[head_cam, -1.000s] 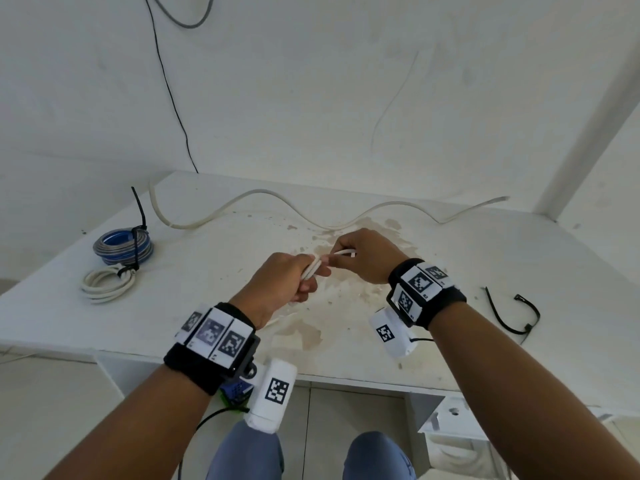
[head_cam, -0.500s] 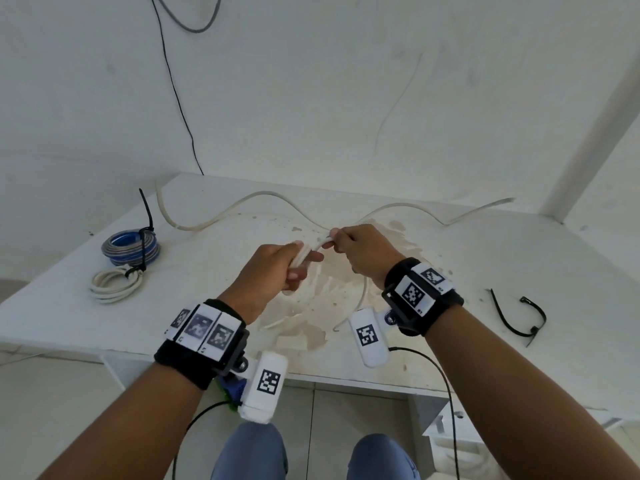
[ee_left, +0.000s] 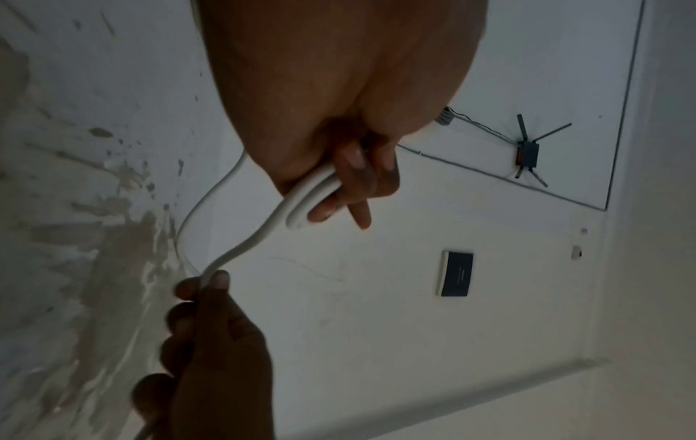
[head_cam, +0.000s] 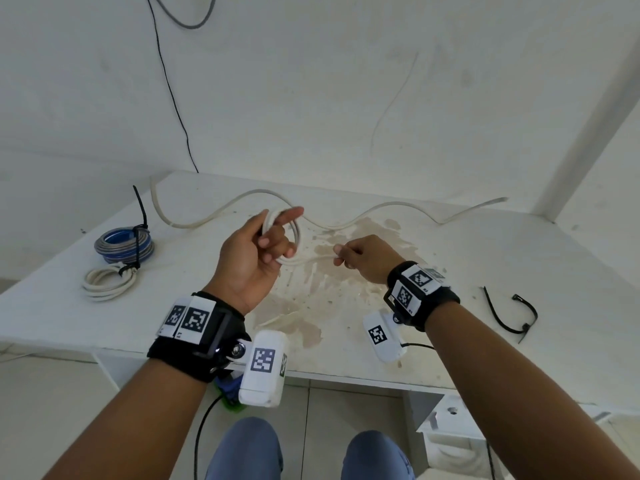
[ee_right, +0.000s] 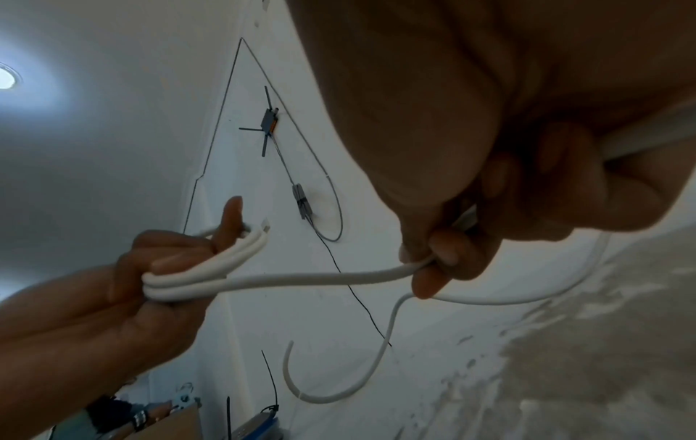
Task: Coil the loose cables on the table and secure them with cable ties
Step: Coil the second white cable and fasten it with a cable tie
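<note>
The left hand (head_cam: 254, 251) holds two small loops of the white cable (head_cam: 294, 233) above the tabletop (head_cam: 519, 258). The right hand (head_cam: 363, 259) pinches the cable beside it. Lay each new loop the same size, and keep the left grip snug so nothing springs open.

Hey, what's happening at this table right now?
A person is coiling a white cable by hand. The left hand holds a small coil of it, a couple of loops so far, while the right hand pinches the cable a little further along. Most of the cable lies loose across the white table. At the table's left sit a blue-grey bundle and a white bundle, already tied. A spare black cable tie lies on the right, not yet used.
</note>
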`<state>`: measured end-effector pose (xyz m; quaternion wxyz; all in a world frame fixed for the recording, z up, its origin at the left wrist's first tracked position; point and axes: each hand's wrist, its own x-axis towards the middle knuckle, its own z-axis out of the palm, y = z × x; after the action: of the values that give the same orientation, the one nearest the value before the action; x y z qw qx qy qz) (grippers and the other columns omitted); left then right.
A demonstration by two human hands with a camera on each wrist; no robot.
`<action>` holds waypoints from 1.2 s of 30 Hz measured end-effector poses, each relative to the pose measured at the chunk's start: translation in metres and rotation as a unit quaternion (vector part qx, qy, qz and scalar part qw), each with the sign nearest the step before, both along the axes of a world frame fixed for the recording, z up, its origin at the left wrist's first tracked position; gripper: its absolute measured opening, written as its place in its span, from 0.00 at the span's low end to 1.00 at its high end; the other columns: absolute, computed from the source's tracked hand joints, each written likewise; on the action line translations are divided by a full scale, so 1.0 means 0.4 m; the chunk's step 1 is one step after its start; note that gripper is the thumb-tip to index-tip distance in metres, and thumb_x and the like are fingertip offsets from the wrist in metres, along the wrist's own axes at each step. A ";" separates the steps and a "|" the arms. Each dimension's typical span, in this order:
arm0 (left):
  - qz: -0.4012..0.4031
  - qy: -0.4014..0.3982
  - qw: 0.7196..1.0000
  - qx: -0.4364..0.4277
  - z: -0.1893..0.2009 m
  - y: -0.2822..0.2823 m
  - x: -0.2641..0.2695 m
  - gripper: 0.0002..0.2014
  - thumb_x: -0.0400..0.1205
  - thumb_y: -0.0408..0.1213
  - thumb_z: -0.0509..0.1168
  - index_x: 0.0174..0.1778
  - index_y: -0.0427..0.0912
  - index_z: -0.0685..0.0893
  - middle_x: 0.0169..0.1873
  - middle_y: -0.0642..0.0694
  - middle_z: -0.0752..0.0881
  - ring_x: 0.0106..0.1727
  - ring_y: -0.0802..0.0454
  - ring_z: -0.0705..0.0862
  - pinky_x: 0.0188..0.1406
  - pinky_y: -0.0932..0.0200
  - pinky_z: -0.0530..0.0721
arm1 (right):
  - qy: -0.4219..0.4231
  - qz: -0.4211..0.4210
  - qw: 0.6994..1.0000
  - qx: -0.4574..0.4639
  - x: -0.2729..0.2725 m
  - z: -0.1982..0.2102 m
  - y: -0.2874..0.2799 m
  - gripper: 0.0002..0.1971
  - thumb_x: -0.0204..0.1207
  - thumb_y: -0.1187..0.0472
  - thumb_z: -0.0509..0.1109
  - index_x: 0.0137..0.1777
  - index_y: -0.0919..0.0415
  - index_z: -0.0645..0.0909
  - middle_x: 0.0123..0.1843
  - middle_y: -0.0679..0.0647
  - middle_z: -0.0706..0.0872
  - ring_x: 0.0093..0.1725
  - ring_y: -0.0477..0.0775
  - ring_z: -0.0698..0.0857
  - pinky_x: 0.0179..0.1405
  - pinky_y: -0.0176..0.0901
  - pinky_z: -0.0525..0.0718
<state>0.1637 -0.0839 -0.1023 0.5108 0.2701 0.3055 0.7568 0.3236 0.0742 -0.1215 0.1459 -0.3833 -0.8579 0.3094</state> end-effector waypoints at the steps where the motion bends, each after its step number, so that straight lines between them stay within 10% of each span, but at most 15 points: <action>1: 0.008 -0.014 1.000 0.012 0.005 0.000 -0.001 0.22 0.91 0.39 0.48 0.64 0.28 0.82 0.19 0.54 0.64 0.20 0.58 0.61 0.31 0.63 0.75 | -0.007 0.004 1.000 -0.004 0.002 -0.005 -0.003 0.19 0.88 0.46 0.62 0.43 0.53 0.89 0.36 0.46 0.83 0.30 0.45 0.77 0.34 0.36 0.73; 12: -0.044 0.174 0.974 -0.135 -0.056 0.005 0.048 0.25 0.92 0.40 0.48 0.56 0.27 0.88 0.22 0.50 0.67 0.23 0.55 0.61 0.36 0.57 0.68 | 0.019 -0.028 0.993 0.109 -0.022 0.084 -0.006 0.21 0.84 0.41 0.67 0.37 0.52 0.90 0.41 0.59 0.93 0.40 0.62 0.89 0.32 0.40 0.77; 18: 0.011 0.315 0.926 -0.207 -0.073 0.003 0.048 0.25 0.92 0.43 0.49 0.52 0.34 0.90 0.23 0.51 0.70 0.25 0.54 0.68 0.31 0.61 0.69 | 0.038 0.007 0.989 0.142 -0.058 0.116 -0.068 0.20 0.83 0.43 0.69 0.38 0.57 0.91 0.36 0.55 0.90 0.36 0.49 0.84 0.38 0.42 0.79; 29: 0.028 0.300 0.934 -0.191 -0.087 -0.005 0.058 0.25 0.91 0.43 0.51 0.50 0.33 0.92 0.23 0.50 0.67 0.27 0.51 0.67 0.33 0.58 0.69 | 0.036 -0.035 0.992 0.118 -0.047 0.062 -0.038 0.20 0.84 0.43 0.68 0.34 0.54 0.88 0.28 0.48 0.83 0.35 0.52 0.85 0.38 0.41 0.75; 36: 0.040 0.277 0.948 -0.150 -0.067 -0.008 0.074 0.25 0.92 0.42 0.50 0.48 0.35 0.92 0.27 0.45 0.66 0.27 0.53 0.67 0.34 0.58 0.71 | 0.000 -0.061 0.993 0.096 -0.023 0.035 -0.001 0.22 0.84 0.42 0.67 0.39 0.57 0.90 0.40 0.58 0.91 0.44 0.59 0.90 0.35 0.42 0.76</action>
<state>0.1932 -0.0870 -0.1289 0.4103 0.3769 0.5551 0.6176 0.3145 0.0737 -0.1076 0.2006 -0.4193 -0.8587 0.2158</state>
